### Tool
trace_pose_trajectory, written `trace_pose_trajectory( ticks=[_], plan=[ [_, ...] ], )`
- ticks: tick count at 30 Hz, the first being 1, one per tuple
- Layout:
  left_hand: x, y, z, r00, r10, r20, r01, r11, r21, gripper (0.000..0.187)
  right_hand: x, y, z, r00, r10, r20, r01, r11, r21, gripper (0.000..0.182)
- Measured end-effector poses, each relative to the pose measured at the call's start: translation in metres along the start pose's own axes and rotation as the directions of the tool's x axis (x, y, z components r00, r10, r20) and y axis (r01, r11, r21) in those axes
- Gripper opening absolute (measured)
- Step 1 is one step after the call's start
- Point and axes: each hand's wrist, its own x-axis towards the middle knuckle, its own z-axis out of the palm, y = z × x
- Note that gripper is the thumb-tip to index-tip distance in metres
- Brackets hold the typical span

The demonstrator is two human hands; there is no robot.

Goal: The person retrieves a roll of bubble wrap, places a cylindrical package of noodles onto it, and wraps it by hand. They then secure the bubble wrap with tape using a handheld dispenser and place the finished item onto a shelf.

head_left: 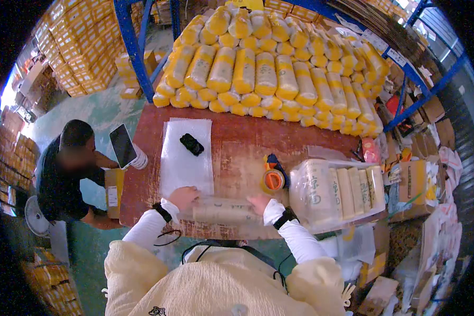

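Wore a cream, crinkle-textured garment (221, 284) at a worn red-brown counter (237, 145)

Had the left hand (183, 197) and the right hand (259, 203) at opposite ends of a tan, cylindrical, plastic-wrapped roll (221, 210), lying sideways near the counter's front edge. Could not tell how far open the fingers of either hand, nor whether gripping or merely touching; too blurred. Had flat white sheets (187, 174) just beyond the left hand, bearing a small black object (192, 145), and an orange-and-blue tape dispenser (274, 174) near the right. Saw tan, printed packets (345, 194) in clear plastic farther right, a high pile of yellow-and-tan rolls (266, 73) behind. Glimpsed a person in dark clothing (63, 184) off to the left.
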Motion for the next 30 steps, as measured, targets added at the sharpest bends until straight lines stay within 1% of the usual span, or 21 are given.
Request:
trace_pose_trajectory(
  ticks=[2, 3, 5, 6, 7, 8, 9, 10, 11, 12, 15, 16, 18, 19, 20, 23, 25, 26, 28, 29, 30],
  plan=[
    [0.002, -0.01, 0.017, 0.995, 0.065, -0.069, -0.061, 0.996, 0.059, 0.021, -0.007, -0.019, -0.021, 0.998, 0.036, 0.05, -0.037, 0.999, 0.02, 0.024],
    [0.003, -0.013, 0.024, 0.99, 0.099, -0.103, -0.09, 0.992, 0.09, 0.021, -0.011, -0.027, -0.027, 0.995, 0.096, -0.006, -0.095, 0.994, 0.062, 0.023],
    [0.003, 0.0, 0.019, 0.998, 0.054, -0.028, -0.05, 0.989, 0.138, 0.019, -0.019, -0.041, -0.031, 0.97, 0.219, -0.109, -0.201, 0.967, 0.155, 0.022],
    [0.001, 0.006, 0.016, 0.999, 0.032, 0.01, -0.033, 0.986, 0.164, 0.019, -0.02, -0.038, -0.015, 0.96, 0.261, 0.107, -0.276, 0.947, 0.164, 0.029],
    [-0.003, 0.009, 0.018, 0.997, -0.071, 0.007, 0.07, 0.993, 0.099, 0.019, -0.032, -0.042, -0.009, 0.986, 0.147, -0.073, -0.145, 0.989, 0.039, 0.033],
    [-0.009, 0.013, 0.021, 0.985, -0.171, 0.013, 0.171, 0.985, 0.032, 0.02, -0.047, -0.047, -0.006, 0.973, 0.008, -0.232, -0.033, 0.994, -0.107, 0.038],
    [-0.013, 0.018, 0.027, 0.963, -0.269, 0.026, 0.27, 0.962, -0.035, 0.021, -0.059, -0.047, -0.002, 0.92, -0.151, -0.36, 0.053, 0.962, -0.267, 0.043],
    [-0.021, 0.013, 0.035, 0.994, -0.108, 0.002, 0.108, 0.993, 0.047, 0.024, -0.065, -0.043, 0.003, 0.947, -0.135, -0.292, 0.069, 0.971, -0.228, 0.056],
    [-0.033, 0.001, 0.045, 0.998, 0.057, -0.009, -0.055, 0.99, 0.132, 0.026, -0.068, -0.041, 0.01, 0.948, -0.132, -0.288, 0.065, 0.971, -0.231, 0.056],
    [-0.041, -0.005, 0.052, 0.976, 0.22, -0.004, -0.214, 0.952, 0.219, 0.028, -0.07, -0.039, 0.018, 0.95, -0.128, -0.286, 0.061, 0.971, -0.233, 0.056],
    [-0.07, 0.024, 0.014, 0.915, 0.393, -0.088, -0.356, 0.893, 0.276, 0.025, -0.074, -0.044, 0.013, 0.927, -0.163, -0.337, 0.097, 0.974, -0.203, 0.057],
    [-0.078, 0.029, 0.008, 0.927, 0.23, 0.297, -0.286, 0.945, 0.161, 0.026, -0.075, -0.046, 0.01, 0.914, -0.181, -0.364, 0.117, 0.975, -0.191, 0.057],
    [-0.069, 0.059, -0.031, 0.992, 0.121, 0.044, -0.127, 0.979, 0.158, 0.031, -0.074, -0.043, 0.014, 0.905, -0.179, -0.386, 0.128, 0.98, -0.153, 0.058],
    [-0.058, 0.072, -0.043, 0.995, 0.057, -0.084, -0.045, 0.989, 0.139, 0.034, -0.075, -0.043, 0.015, 0.901, -0.179, -0.395, 0.137, 0.981, -0.134, 0.059],
    [-0.041, 0.075, -0.034, 0.975, -0.042, -0.219, 0.025, 0.996, -0.083, 0.056, -0.075, -0.044, 0.015, 0.91, -0.177, -0.374, 0.131, 0.981, -0.145, 0.059],
    [0.003, 0.088, -0.006, 0.993, 0.103, -0.053, -0.094, 0.983, 0.157, 0.078, -0.08, -0.043, 0.016, 0.923, -0.193, -0.333, 0.127, 0.969, -0.211, 0.061],
    [0.003, 0.082, 0.017, 0.989, 0.144, 0.039, -0.149, 0.968, 0.201, 0.086, -0.088, -0.041, 0.024, 0.908, -0.25, -0.336, 0.152, 0.944, -0.292, 0.064],
    [0.002, 0.078, 0.027, 0.983, 0.164, 0.085, -0.18, 0.958, 0.225, 0.091, -0.096, -0.039, 0.019, 0.933, -0.262, -0.248, 0.197, 0.946, -0.259, 0.063],
    [0.002, 0.08, 0.026, 0.986, 0.161, 0.042, -0.166, 0.96, 0.226, 0.092, -0.118, -0.043, -0.006, 0.955, -0.289, -0.064, 0.274, 0.946, -0.172, 0.06],
    [0.001, 0.083, 0.026, 0.988, 0.154, 0.021, -0.155, 0.964, 0.217, 0.092, -0.113, -0.035, -0.014, 0.997, -0.075, -0.015, 0.073, 0.991, -0.11, 0.056],
    [0.0, 0.087, 0.022, 0.991, 0.135, 0.022, -0.136, 0.966, 0.218, 0.091, -0.1, -0.022, -0.032, 0.989, 0.138, 0.05, -0.135, 0.989, -0.06, 0.051]
  ],
)
